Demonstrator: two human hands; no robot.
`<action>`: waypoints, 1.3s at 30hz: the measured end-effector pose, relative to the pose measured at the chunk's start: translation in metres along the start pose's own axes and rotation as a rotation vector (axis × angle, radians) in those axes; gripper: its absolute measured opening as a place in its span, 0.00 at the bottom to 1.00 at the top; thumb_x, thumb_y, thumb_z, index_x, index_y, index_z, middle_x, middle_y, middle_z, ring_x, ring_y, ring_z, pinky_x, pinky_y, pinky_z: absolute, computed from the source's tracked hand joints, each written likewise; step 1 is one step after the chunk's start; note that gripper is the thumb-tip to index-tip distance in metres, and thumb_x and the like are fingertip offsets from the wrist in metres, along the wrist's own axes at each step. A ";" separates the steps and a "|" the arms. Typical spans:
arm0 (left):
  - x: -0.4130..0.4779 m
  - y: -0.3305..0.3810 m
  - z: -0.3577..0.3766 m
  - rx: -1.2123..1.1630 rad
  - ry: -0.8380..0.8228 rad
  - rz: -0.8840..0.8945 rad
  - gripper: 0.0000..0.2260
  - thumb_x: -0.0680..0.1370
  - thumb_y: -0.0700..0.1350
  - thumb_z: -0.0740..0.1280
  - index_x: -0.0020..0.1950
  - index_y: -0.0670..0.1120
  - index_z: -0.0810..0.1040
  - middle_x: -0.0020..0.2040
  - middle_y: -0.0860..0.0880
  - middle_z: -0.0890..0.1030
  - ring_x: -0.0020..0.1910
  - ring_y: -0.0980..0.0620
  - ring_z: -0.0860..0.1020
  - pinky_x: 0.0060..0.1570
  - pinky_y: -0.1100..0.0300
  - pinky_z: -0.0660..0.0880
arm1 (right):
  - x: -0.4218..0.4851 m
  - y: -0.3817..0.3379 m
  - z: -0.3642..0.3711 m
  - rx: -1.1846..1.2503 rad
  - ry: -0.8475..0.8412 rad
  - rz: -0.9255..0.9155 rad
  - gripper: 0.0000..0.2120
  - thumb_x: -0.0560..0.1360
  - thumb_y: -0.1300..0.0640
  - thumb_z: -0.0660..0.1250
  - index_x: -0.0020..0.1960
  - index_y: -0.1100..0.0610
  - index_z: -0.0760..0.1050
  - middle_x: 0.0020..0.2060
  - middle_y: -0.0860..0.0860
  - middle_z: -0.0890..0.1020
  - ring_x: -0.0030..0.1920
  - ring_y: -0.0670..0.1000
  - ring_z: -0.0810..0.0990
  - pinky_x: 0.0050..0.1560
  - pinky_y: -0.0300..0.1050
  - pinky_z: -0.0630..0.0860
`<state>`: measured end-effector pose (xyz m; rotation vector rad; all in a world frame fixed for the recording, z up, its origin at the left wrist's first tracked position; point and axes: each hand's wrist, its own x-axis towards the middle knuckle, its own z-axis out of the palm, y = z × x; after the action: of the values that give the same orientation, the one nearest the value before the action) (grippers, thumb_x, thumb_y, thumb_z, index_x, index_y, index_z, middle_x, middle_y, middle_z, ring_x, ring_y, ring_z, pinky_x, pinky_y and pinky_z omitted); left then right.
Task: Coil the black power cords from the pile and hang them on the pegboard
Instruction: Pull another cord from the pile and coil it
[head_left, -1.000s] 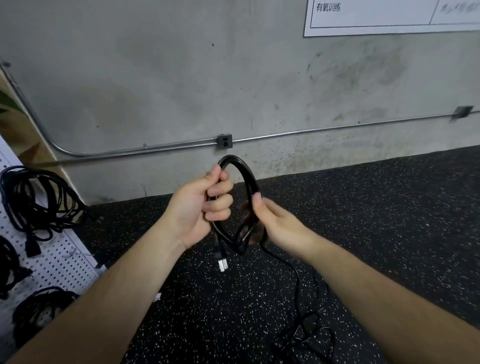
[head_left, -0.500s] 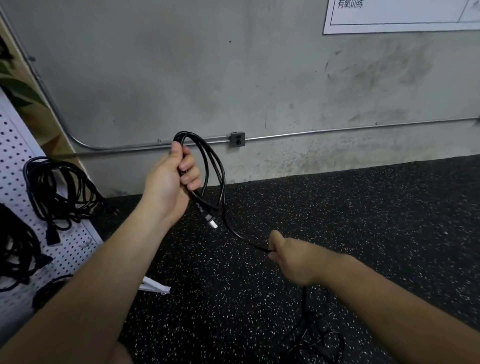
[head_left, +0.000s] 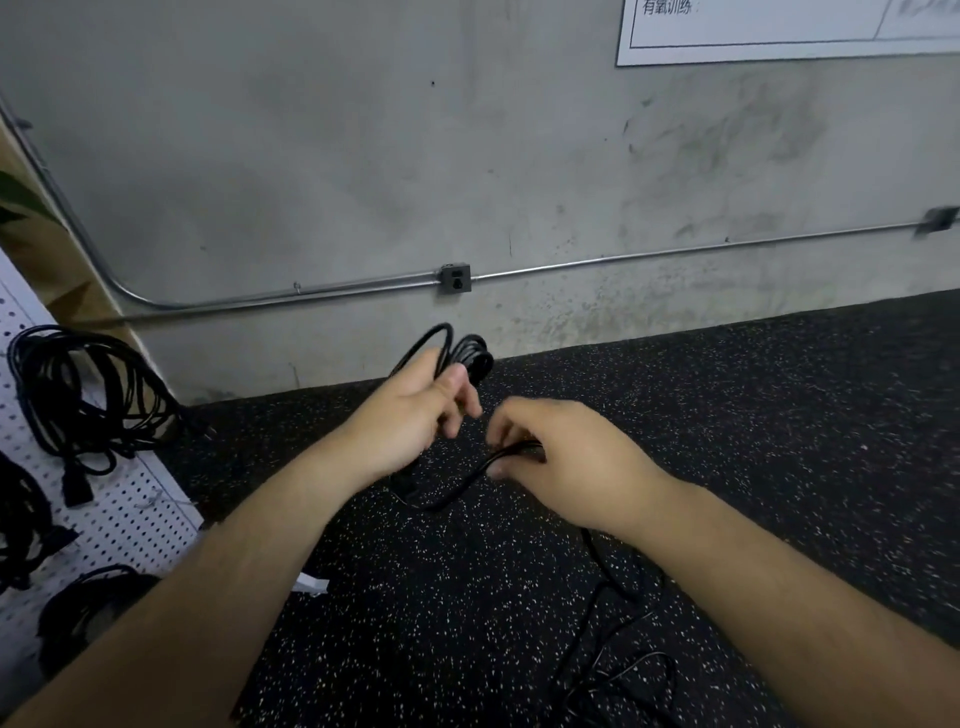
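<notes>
1. The cord (head_left: 471, 354) is thin, black and round, with a dull matte skin. Part of it is gathered into a few loose loops, and the rest is a single slack strand.
2. The left hand (head_left: 410, 421) grips the gathered loops with its fingers curled round them. The loops stick up past the knuckles, in front of the foot of the wall (head_left: 363, 156).
3. From under that hand the strand sags in a shallow curve, then climbs to the right hand (head_left: 566, 467).
4. The right hand, palm down, pinches the strand between thumb and bent fingers. It is just beside the left hand and a little lower; both are blurred, so finer detail of the fingers cannot be told.
5. Past the right wrist the strand drops to the floor (head_left: 753, 441) and joins the pile (head_left: 613, 675), a loose tangle of thin black loops at the lower edge of the view.
6. The pegboard (head_left: 130, 514) is white and stands at the left edge. Hung coils (head_left: 83, 395) lie against it; one has a plug dangling below.
7. The floor is black rubber flecked with white, and the wall is stained grey concrete.
8. A metal conduit (head_left: 675, 254) runs along the wall through a small box (head_left: 455, 278) (directly above the hands in this view). A white sign (head_left: 779, 31) sits at the top right.
</notes>
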<state>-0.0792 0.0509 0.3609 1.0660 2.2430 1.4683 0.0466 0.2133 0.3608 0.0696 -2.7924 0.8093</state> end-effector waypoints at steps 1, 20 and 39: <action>-0.001 0.001 0.005 0.045 -0.023 0.007 0.10 0.87 0.52 0.55 0.53 0.66 0.73 0.44 0.45 0.82 0.36 0.54 0.75 0.38 0.55 0.70 | 0.000 -0.001 -0.002 0.035 0.040 0.031 0.11 0.74 0.51 0.76 0.51 0.49 0.76 0.45 0.42 0.80 0.45 0.42 0.78 0.46 0.42 0.76; 0.010 0.015 0.001 -0.883 -0.011 -0.200 0.13 0.82 0.55 0.61 0.43 0.48 0.71 0.30 0.55 0.60 0.28 0.58 0.59 0.26 0.64 0.53 | -0.006 0.029 -0.008 0.664 0.002 0.199 0.08 0.85 0.54 0.60 0.52 0.56 0.76 0.35 0.47 0.79 0.35 0.50 0.78 0.43 0.52 0.81; 0.002 0.015 0.021 -0.704 -0.067 -0.248 0.15 0.78 0.57 0.67 0.41 0.48 0.69 0.30 0.53 0.59 0.25 0.56 0.59 0.22 0.65 0.60 | 0.013 0.009 -0.001 1.246 -0.104 0.294 0.14 0.81 0.58 0.67 0.36 0.54 0.77 0.29 0.51 0.73 0.34 0.53 0.80 0.42 0.46 0.79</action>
<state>-0.0617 0.0699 0.3650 0.5758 1.5269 1.8492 0.0329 0.2221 0.3601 -0.0964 -1.9283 2.4904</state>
